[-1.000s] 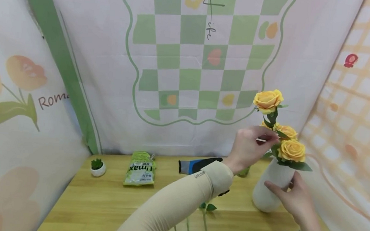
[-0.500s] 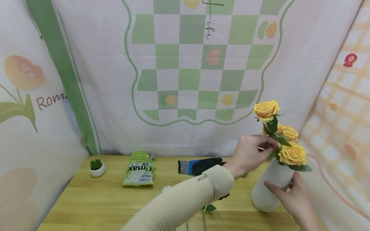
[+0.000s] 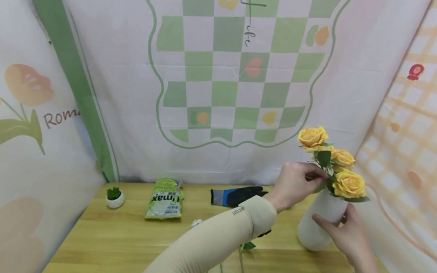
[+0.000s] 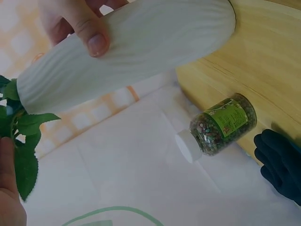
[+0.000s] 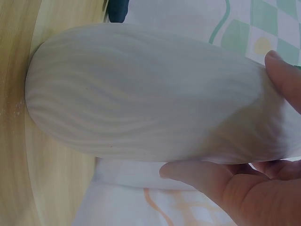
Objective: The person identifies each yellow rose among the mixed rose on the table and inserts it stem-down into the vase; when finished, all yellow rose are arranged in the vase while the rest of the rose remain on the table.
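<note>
My left hand (image 3: 297, 182) pinches the stem of a yellow rose (image 3: 312, 137) just above the mouth of a white vase (image 3: 321, 211). Other yellow roses, among them a low front bloom (image 3: 349, 183), stand in the vase with green leaves around them. With thumb and fingers on opposite sides, my right hand (image 3: 354, 239) holds the vase, which leans slightly on the table. In the left wrist view, green leaves (image 4: 27, 160) crowd the vase's mouth beside my left fingers. The right wrist view shows the vase's faintly rippled surface (image 5: 141, 94); the stems inside it are hidden.
Along the back of the wooden table (image 3: 93, 242) are a potted succulent (image 3: 115, 198), a green-and-white bag (image 3: 165, 200) and a blue-black glove (image 3: 235, 196). A jar of coloured pellets (image 4: 221, 125) stands near the glove. Several green stems (image 3: 242, 267) lie under my left forearm.
The rose in my left hand has sunk toward the vase, its bloom now closer to the others. My left hand has moved down slightly; my right hand stays on the vase.
</note>
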Tool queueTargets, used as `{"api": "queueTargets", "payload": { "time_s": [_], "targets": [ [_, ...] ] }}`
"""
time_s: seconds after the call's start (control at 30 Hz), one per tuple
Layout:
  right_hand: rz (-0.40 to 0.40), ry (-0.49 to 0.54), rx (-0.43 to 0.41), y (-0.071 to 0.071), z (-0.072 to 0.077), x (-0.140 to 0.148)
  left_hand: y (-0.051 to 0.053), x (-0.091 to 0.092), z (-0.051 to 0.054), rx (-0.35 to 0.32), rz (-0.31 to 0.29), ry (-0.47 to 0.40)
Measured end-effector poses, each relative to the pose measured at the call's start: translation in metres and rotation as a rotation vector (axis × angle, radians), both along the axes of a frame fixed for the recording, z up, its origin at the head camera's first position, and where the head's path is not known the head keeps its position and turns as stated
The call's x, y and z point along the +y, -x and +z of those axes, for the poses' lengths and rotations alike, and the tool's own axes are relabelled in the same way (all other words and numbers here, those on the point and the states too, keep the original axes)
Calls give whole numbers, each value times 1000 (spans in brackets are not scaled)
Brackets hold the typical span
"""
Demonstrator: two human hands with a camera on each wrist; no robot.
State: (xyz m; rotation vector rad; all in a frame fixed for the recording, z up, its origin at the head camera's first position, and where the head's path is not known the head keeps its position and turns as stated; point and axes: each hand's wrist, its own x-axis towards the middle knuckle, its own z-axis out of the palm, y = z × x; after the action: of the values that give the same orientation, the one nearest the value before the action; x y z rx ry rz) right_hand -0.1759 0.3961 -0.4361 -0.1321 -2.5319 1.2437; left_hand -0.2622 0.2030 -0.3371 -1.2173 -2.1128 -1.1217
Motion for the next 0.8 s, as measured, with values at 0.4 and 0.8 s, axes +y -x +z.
{"api": "queueTargets", "payload": {
  "time_s": [0.4, 0.8],
  "targets": [
    [13, 23, 9, 0, 0, -1, -5, -7, 2, -232, 7, -230],
    [-8, -37, -15, 0, 3, 0, -10, -2, 7, -451, -64, -300]
  ]
}}
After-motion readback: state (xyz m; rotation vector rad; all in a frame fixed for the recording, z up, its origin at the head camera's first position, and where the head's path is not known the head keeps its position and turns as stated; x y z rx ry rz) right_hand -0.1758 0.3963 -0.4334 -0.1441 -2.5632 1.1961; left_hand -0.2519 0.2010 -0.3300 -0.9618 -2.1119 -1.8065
